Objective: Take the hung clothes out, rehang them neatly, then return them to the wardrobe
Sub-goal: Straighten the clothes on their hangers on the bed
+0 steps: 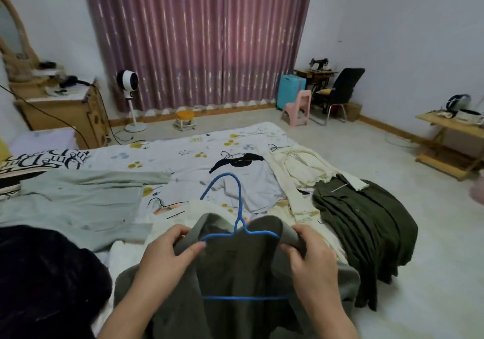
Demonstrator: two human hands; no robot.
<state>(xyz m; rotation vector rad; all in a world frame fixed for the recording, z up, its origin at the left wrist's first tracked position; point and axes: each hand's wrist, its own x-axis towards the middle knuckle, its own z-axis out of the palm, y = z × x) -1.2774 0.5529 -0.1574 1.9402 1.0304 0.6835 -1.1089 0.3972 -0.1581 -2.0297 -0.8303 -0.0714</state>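
grey garment on blue hanger sits between both hands. left hand pinches its collar at 9 o'clock, right hand pinches at 3 o'clock, hands apart.

The blue hanger's shoulders disappear under the grey garment. The bottom edge cuts off that garment's hem. A dark garment runs off the lower left corner.

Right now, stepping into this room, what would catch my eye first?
Probably the bright blue hanger low in the centre, with a grey garment draped on it, gripped at each shoulder by the left hand and right hand. Behind, clothes lie strewn over the bed, and tall pink curtains fill the far wall.
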